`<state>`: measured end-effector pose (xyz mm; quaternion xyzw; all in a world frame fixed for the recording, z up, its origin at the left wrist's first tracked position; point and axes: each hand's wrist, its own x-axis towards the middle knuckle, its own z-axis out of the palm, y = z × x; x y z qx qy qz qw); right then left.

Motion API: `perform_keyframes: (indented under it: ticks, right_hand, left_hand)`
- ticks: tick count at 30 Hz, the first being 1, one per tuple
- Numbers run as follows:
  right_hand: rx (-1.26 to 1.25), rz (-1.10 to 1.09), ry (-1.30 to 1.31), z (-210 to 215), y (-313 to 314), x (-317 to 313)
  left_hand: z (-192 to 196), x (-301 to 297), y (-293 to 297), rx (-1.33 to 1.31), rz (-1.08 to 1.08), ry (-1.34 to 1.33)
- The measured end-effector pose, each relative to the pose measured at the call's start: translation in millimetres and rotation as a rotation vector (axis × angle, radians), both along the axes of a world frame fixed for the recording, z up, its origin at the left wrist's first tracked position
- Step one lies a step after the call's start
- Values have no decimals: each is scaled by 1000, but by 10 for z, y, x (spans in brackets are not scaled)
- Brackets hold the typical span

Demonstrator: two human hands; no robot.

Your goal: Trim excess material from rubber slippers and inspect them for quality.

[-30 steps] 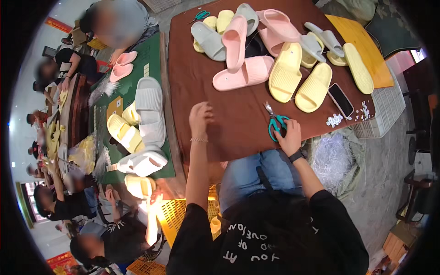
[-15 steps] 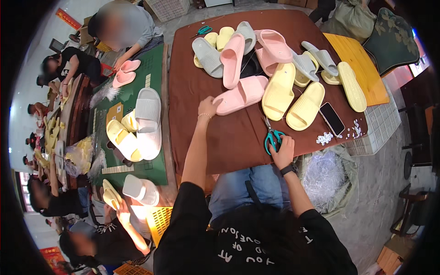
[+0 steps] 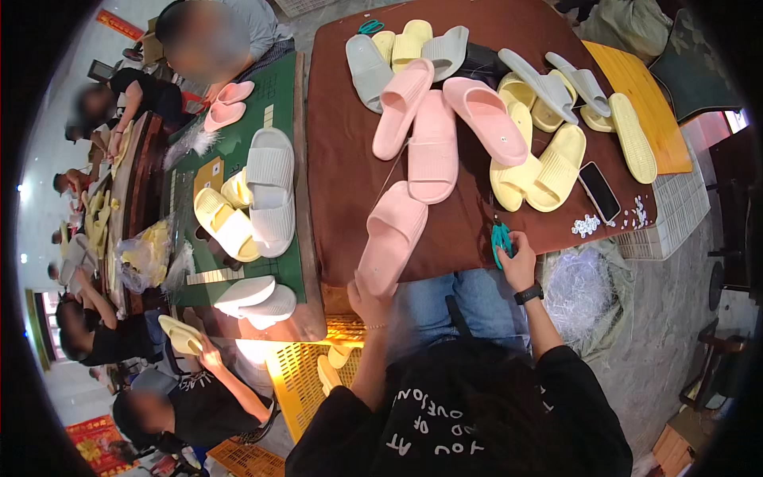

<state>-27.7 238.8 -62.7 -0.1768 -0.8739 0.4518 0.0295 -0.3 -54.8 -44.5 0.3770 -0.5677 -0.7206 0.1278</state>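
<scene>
Two bare forearms (image 3: 368,372) come up from black sleeves (image 3: 584,393) toward the near edge of the brown counter (image 3: 342,171), the left one steep, the right one slanting inward. The left hand (image 3: 370,302) is at that edge, a bracelet at its wrist, its grip pinching the near end of a pink slipper (image 3: 391,230). That slipper points forward over the counter, its far end meeting another pink one; whether it is lifted or resting on the surface, I cannot tell. The right hand (image 3: 517,259) sits farther right along the same edge, a dark watch (image 3: 528,294) at its wrist, its grip curled round the handles of one teal cutter (image 3: 501,238) whose tip points away from the body; the blades are too small to read.

Counted on the brown counter: four pink slippers, the held one included; four grey slippers (image 3: 368,75); at least seven yellow slippers (image 3: 560,163), overlaps hiding the exact number. One phone (image 3: 598,193) lies to their right, with two clusters of small white pieces (image 3: 586,226), one on either side of its near end. One more teal tool (image 3: 370,27) lies at the far left. Two more pink slippers lie on the green counter (image 3: 282,89) to the left.
</scene>
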Motion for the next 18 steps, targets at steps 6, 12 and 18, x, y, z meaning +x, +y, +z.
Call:
perform_keyframes:
  ticks: [6,12,18]
  right_hand:
    - [-868,-129,54,-117,-250,281]
    - [-1150,-143,128,576,-314,800]
    - [-1669,238,-171,870,-289,1044]
  left_hand:
    - [-639,725,212,-281,-685,-247]
    - [13,436,864,-604,-1269,-75]
    - [409,-333,804,-923,-896,206]
